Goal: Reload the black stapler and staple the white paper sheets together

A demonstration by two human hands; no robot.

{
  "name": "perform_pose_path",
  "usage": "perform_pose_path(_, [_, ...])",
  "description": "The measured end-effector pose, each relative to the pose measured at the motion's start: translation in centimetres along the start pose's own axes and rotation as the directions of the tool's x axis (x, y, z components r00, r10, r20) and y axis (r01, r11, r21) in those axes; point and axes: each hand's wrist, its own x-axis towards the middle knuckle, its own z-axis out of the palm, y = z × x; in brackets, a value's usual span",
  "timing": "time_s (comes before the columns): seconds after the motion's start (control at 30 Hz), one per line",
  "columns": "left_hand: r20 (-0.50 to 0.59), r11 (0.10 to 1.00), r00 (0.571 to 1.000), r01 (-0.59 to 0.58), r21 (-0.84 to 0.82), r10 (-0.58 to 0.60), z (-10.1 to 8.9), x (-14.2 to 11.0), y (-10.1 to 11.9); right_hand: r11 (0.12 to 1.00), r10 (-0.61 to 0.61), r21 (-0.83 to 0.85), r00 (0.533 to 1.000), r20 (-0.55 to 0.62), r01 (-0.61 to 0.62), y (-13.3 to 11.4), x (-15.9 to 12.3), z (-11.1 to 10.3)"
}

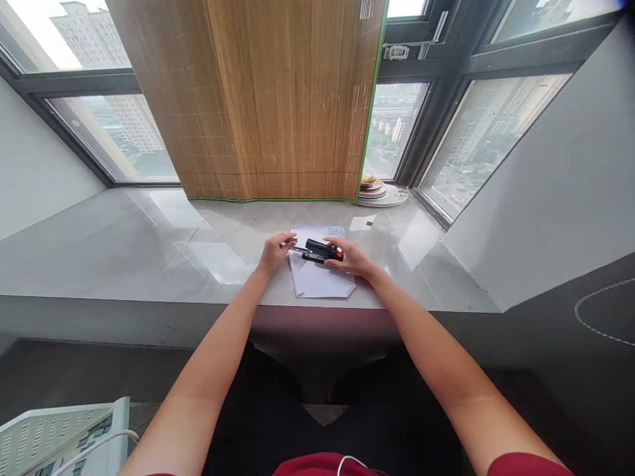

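Note:
On the windowsill lies folded white paper [325,283]. Over it are a long black object with an orange-red end [320,248] and, just below that, a slim black marker-like pen [312,258]. My right hand [353,258] closes round the right end of the black object, thumb below and fingers above. Whether the marker is also in its grasp I cannot tell. At the left, my left hand [274,254] pinches the end of a thin pen-like item [299,250], whose tip reaches toward the black object.
A bamboo blind [278,99] hangs behind the paper, down to the sill [124,264]. Stacked plates [374,192] stand at its lower right corner. A small white slip [362,223] lies behind the paper. Below left is a white perforated rack [64,423] with a cable.

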Motion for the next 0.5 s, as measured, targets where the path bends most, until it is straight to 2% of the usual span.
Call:
perform_pose_path(0.07, [0.011,0.991,0.997,-0.072,0.116,0.071,-0.01,0.07,0.01,0.999,-0.006,-0.050,1.000,0.010,0.007,0.06,-0.01,0.32])
perform_pose_path(0.17, [0.118,0.955,0.980,-0.183,0.234,0.159,0.12,0.12,0.10,0.994,-0.003,-0.109,1.000,0.021,0.006,0.06,0.06,0.58])
perform_pose_path(0.27, [0.225,0.935,0.956,-0.244,0.258,0.187,0.36,0.12,0.06,0.991,-0.010,-0.134,1.000,0.026,0.014,0.01,0.16,0.71])
perform_pose_path(0.5, [0.285,0.924,0.933,-0.294,0.244,0.222,0.54,0.12,-0.40,0.988,-0.033,-0.151,0.999,-0.001,0.033,0.24,0.27,0.93])
